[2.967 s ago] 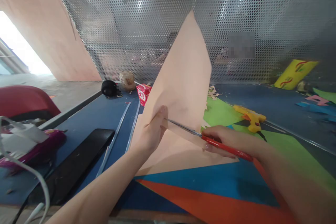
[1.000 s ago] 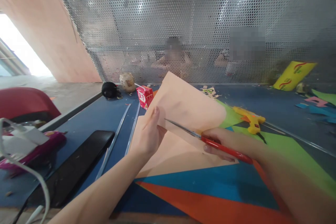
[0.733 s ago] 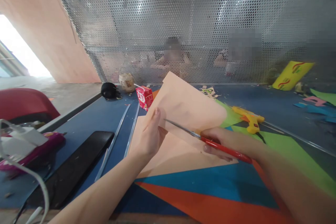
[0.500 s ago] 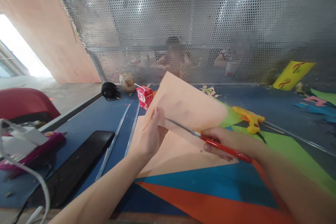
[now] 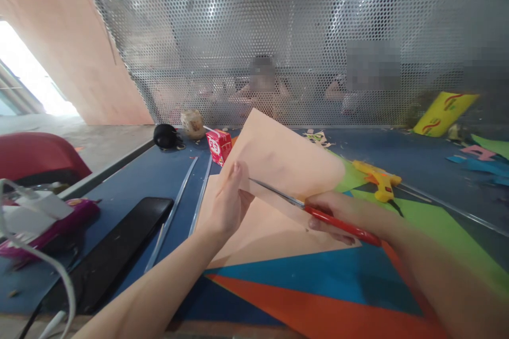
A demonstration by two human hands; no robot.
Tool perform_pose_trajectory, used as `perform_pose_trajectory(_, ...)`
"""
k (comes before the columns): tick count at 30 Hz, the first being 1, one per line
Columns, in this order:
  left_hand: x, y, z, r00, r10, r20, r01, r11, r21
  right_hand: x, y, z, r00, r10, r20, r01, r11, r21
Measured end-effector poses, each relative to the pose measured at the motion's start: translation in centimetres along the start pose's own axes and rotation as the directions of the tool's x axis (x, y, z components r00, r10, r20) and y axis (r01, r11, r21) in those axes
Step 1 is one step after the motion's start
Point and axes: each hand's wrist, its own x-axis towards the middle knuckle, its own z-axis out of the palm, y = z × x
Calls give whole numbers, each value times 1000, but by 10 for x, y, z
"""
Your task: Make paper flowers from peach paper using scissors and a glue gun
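Observation:
My left hand (image 5: pixel 230 201) grips the left edge of a peach paper sheet (image 5: pixel 278 153), thumb on its face, and holds it tilted above the table. My right hand (image 5: pixel 338 214) is closed around red-handled scissors (image 5: pixel 342 226). The scissor blades point left and lie along the lower part of the raised sheet, their tip near my left fingers. Part of the blades is hidden by the paper. Beneath lies more peach paper (image 5: pixel 254 238), over blue paper (image 5: pixel 318 275) and orange paper (image 5: pixel 302 307).
A yellow glue gun (image 5: pixel 377 180) rests on green paper (image 5: pixel 433 222) at right. Clear glue sticks (image 5: pixel 173 212), a black phone (image 5: pixel 115 243) and a red drink box (image 5: pixel 218 146) are on the left. A perforated metal screen (image 5: pixel 222 37) stands behind, with people beyond it.
Almost nothing differs. Both hands, the peach sheet and the scissors keep nearly the same position.

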Motion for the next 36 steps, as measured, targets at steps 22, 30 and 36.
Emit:
perform_pose_trajectory(22,-1,-2,0,1000,-1,-29,3,998,62,-5,1,1,999,-45,21,44,998,42)
perform_pose_trajectory(30,-2,-4,-2,1000,-20,-14,21,997,81,-5,0,0,998,-55,29,55,998,14)
perform_pose_trajectory(36,-2,-4,-1,1000,-1,-18,3,997,73,-6,-3,-1,999,-41,28,41,999,-12)
